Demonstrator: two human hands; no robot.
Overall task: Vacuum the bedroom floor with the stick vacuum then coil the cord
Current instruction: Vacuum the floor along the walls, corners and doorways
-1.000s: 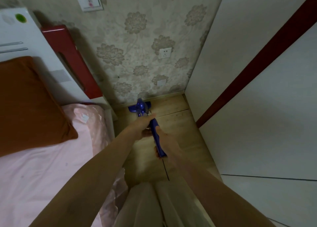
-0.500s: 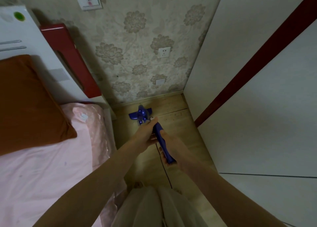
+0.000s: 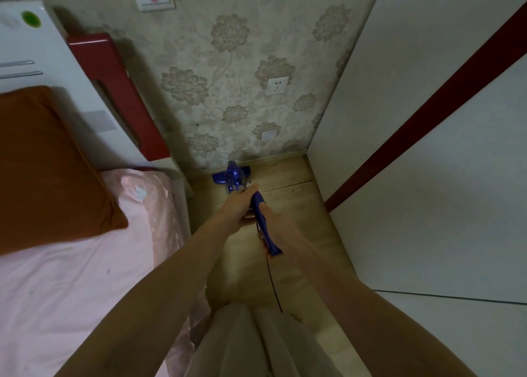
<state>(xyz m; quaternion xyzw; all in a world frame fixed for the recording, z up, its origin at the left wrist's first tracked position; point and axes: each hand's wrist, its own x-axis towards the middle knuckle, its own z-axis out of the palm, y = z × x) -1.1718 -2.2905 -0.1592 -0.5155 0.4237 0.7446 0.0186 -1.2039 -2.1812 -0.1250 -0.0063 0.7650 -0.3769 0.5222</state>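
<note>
Hands (image 3: 239, 208) (image 3: 273, 225) fingers grasping vacuum (image 3: 263, 222) | bed (image 3: 85, 291) left | wardrobe (image 3: 427, 205) right

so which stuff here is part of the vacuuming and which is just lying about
Job: blue stick vacuum, its thin black cord, pale wooden floor, left hand, right hand.
Lying about: orange pillow, pink bedsheet, white wall socket.
</note>
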